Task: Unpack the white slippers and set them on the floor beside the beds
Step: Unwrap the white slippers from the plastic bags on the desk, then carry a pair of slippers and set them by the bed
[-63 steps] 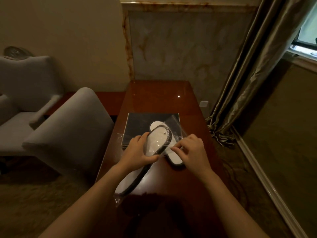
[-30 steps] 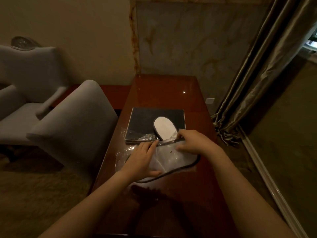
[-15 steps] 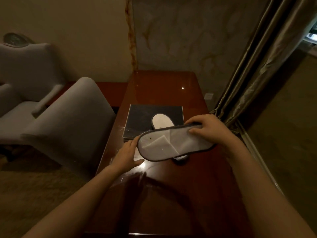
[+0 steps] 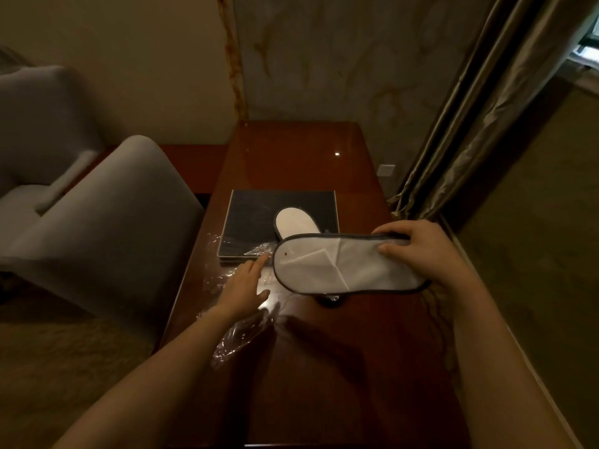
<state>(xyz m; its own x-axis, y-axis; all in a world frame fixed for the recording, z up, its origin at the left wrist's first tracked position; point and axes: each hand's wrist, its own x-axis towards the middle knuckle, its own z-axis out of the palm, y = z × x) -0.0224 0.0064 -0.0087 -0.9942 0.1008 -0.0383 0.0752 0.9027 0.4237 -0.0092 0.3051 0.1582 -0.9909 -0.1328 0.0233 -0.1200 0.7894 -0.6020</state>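
The right hand [image 4: 428, 254], at centre right of the frame, grips one end of a white slipper [image 4: 343, 265] – thumb on its face, fingers curled over the far dark-trimmed edge – and holds it level above the table [image 4: 324, 367]. The left hand [image 4: 244, 283], left of centre, lies flat and released on a clear plastic wrapper [image 4: 236, 338], grasping nothing. A second slipper [image 4: 295, 223] rests partly on a dark pad [image 4: 252, 218]; the raised slipper hides its near end, leaving only a dark bit below. The wrapper's outline is hard to trace against glare. A grey chair [image 4: 107, 234] stands close by the table's left edge; curtains [image 4: 479, 111] hang at upper right, with open carpet [image 4: 534, 238] beyond.
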